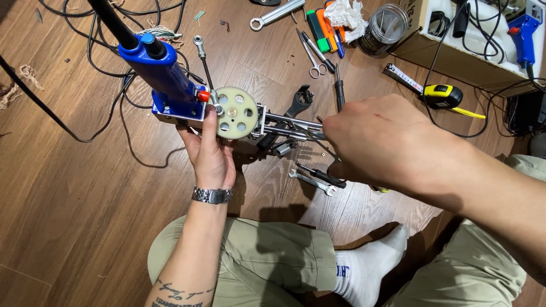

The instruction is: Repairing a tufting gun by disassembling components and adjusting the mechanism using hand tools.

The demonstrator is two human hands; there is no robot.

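My left hand (211, 152) clamps the blue geared mechanism (187, 94) above the floor; my right hand (378, 136) grips its steel rods (293, 122). Step in hand: rod adjustment. Next move needs steady support.

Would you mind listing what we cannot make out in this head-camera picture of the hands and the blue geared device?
- Head view: the right hand covers the far ends of the metal rods, and whatever its fingers grip.
- The left hand hides the underside of the blue device.
- The device's black handle is cut off by the top edge.
- The open box runs past the top right corner.
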